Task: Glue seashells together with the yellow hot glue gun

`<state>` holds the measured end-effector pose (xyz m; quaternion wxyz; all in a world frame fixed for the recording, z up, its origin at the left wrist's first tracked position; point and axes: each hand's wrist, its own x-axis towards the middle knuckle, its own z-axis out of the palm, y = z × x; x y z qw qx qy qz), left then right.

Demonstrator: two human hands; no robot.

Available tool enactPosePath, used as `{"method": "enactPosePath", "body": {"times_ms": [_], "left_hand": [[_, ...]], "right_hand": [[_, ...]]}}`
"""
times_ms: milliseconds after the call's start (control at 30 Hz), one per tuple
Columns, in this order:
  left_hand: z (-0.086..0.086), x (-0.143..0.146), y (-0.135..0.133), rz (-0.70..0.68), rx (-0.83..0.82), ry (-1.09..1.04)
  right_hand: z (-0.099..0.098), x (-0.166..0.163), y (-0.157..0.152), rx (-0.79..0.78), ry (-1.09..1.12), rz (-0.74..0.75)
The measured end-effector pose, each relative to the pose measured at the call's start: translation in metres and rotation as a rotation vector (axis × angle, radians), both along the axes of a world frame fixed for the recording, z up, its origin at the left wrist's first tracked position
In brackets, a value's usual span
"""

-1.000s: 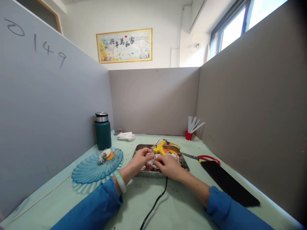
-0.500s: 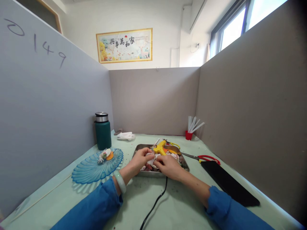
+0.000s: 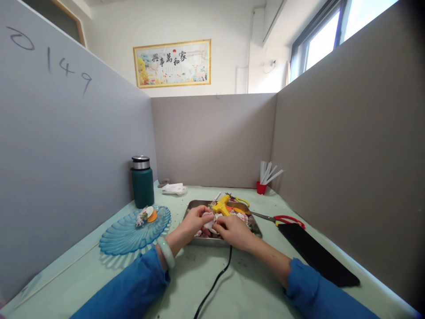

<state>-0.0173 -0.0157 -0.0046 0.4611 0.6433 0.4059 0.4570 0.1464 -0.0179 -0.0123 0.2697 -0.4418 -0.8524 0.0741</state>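
Both my hands meet over a steel tray [image 3: 191, 208] filled with several shells. My left hand [image 3: 192, 223] and my right hand [image 3: 234, 231] have their fingers curled around a pale white shell [image 3: 210, 219] held between them, just above the tray. A yellow glue gun [image 3: 222, 205] lies in the tray right behind my fingers, and its black cord [image 3: 215, 279] runs toward me. I wear blue sleeves and a pale bangle [image 3: 166, 251] on the left wrist.
A blue glass shell-shaped plate [image 3: 126, 235] with a few shells lies at the left, a green flask [image 3: 142, 181] behind it. Red-handled scissors [image 3: 282, 219] and a black flat slab [image 3: 315, 254] lie at the right. A red cup of glue sticks [image 3: 262, 186] stands at the back. Partition walls enclose three sides.
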Motion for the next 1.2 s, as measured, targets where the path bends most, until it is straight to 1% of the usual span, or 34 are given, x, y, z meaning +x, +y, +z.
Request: {"method": "enactPosePath", "body": {"times_ms": [333, 733, 1200], "left_hand": [[0.0033, 0.001, -0.0031, -0.013, -0.018, -0.007], [0.0019, 0.0003, -0.0015, 0.009, -0.003, -0.012], [-0.0018, -0.0007, 0.0023, 0.007, 0.003, 0.031]], "right_hand": [[0.0002, 0.0001, -0.0004, 0.012, -0.003, -0.009], [0.0013, -0.0002, -0.0021, 0.005, -0.019, -0.022], [0.0011, 0.0009, -0.0025, 0.016, -0.036, 0.0]]}}
